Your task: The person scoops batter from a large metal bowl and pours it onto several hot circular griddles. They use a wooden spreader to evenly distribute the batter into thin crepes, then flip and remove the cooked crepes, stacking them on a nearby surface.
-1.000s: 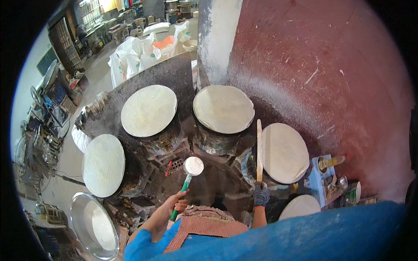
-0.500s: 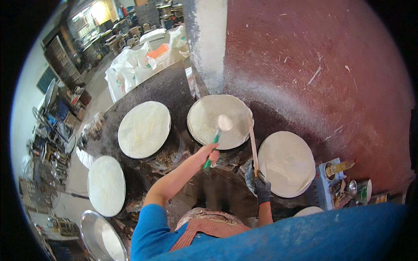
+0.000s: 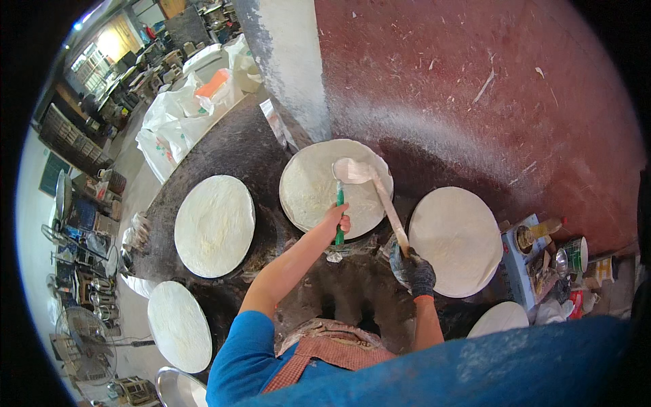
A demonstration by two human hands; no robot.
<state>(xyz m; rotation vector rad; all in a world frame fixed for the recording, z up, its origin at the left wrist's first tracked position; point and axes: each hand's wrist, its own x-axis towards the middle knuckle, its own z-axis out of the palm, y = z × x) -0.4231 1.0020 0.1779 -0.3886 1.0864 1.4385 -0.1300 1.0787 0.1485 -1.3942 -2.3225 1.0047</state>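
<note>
My bare left hand [image 3: 340, 221] is closed around the green handle of a ladle [image 3: 340, 197], its rounded head over the middle griddle. A long wooden spatula [image 3: 392, 216] is gripped in my right hand [image 3: 413, 273], which wears a dark glove. The spatula's pale, broad tip meets or overlaps the ladle's head; whether they touch I cannot tell. Beneath both tools, a thin round of pale batter [image 3: 305, 186] covers the middle griddle. Another pale round [image 3: 456, 242] lies just right of my gloved hand, and one more [image 3: 214, 226] is to the left.
Farther left is another pale round [image 3: 179, 327], with a metal basin [image 3: 178, 389] near it. A red wall [image 3: 475, 88] rises behind the griddles. At right stands a blue-and-white box [image 3: 521, 268] beside a bottle and cans. White sacks [image 3: 180, 115] sit beyond the dark stove top [image 3: 224, 146].
The ladle has moved up toward the back of the middle griddle. The spatula's tip has swung left from the griddle's right edge to the ladle's head. The view has shifted.
</note>
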